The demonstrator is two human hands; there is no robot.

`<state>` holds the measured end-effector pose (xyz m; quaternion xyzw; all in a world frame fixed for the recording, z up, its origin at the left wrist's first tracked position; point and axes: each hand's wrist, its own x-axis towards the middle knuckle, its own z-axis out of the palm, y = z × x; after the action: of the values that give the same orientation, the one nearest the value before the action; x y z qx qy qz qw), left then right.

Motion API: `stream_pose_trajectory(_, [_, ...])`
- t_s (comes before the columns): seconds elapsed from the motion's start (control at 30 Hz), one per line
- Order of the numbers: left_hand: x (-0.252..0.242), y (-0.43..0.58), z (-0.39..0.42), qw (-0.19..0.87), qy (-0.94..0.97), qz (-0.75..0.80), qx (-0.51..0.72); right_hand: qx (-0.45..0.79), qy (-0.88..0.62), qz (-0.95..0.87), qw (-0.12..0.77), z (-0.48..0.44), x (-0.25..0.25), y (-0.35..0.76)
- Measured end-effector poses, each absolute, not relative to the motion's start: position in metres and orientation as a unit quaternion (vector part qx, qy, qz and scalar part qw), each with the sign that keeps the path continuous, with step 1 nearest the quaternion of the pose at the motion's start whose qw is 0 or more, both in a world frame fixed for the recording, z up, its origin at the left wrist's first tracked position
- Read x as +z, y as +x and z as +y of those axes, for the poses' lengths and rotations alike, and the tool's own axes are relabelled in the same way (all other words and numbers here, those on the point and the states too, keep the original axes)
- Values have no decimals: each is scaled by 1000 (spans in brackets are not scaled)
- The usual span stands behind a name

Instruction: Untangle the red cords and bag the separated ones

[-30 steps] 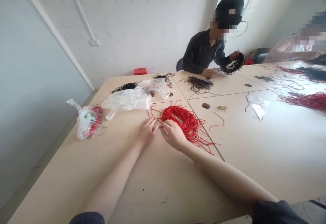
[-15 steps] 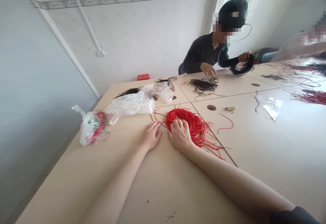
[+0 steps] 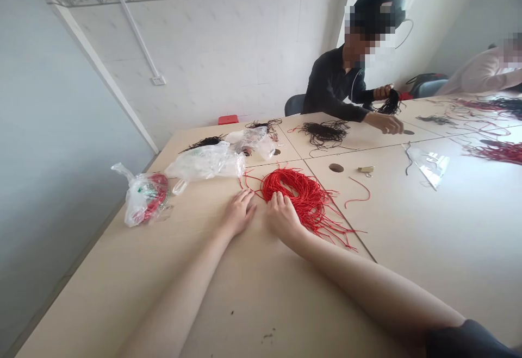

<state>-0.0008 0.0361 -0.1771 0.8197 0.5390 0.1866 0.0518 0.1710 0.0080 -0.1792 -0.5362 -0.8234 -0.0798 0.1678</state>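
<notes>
A looped bundle of red cords (image 3: pixel 314 200) lies on the table, its loose ends fanned out to the right and toward me. My right hand (image 3: pixel 282 214) is at the near left edge of this bundle, fingers bent and close together against the cords. What its thumb and fingertips pinch is partly hidden. Just left of the bundle, my left hand (image 3: pixel 240 212) rests on the tabletop, fingers stretched out and nothing in them. A few stray red strands reach across in front of its fingertips.
Clear plastic bags (image 3: pixel 207 162) lie beyond my left hand; another bag (image 3: pixel 144 198) holds red material. Black cords (image 3: pixel 325 132) lie farther back. A binder clip (image 3: pixel 366 171) and a clear triangular sheet (image 3: pixel 430 167) are to the right. A co-worker (image 3: pixel 338 83) across the table holds black cords.
My right hand has drawn back slightly toward me from the bundle's middle to its near edge, fingers closer together. My left hand stays put. The co-worker's free hand has moved right.
</notes>
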Motion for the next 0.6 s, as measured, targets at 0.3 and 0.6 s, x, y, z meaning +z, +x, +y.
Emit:
stream_pose_trajectory(0.3, [-177,-1,36,56,822,537,180,-68,-558,-816,136,-1,-180,161])
stream_pose_trajectory(0.6, [-181,-3,38,68,821,528,204,-87,-516,-838,153,-2,-171,169])
